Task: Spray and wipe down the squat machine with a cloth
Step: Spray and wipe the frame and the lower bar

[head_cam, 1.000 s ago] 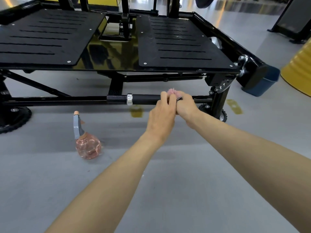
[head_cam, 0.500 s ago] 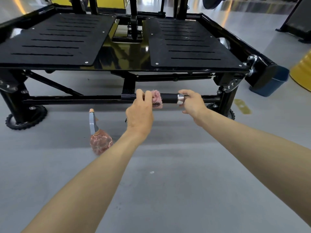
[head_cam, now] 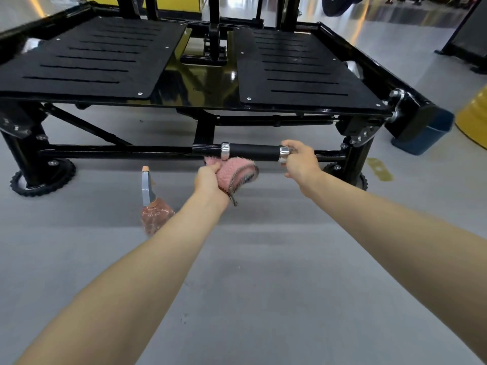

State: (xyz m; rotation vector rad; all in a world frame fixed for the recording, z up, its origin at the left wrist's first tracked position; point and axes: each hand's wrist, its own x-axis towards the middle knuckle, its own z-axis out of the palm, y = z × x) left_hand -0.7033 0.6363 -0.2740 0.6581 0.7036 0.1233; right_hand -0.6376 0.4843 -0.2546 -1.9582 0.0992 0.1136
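Left grip (head_cam: 209, 177) clenches the pink cloth (head_cam: 233, 171), now dropped just below the squat machine's foam handle (head_cam: 253, 152); a moment ago it wrapped the handle. Right grip (head_cam: 300, 162) clasps the handle's right end. Handle pass looks done.

One squat machine (head_cam: 200, 93) with two foot plates (head_cam: 87, 59) (head_cam: 297, 67); one handle (head_cam: 254, 152) carrying two silver rings (head_cam: 225, 150) (head_cam: 284, 153); one cloth (head_cam: 233, 171); one spray bottle (head_cam: 154, 206); one blue bin (head_cam: 424, 138); two hands: left hand (head_cam: 209, 177), right hand (head_cam: 300, 160).
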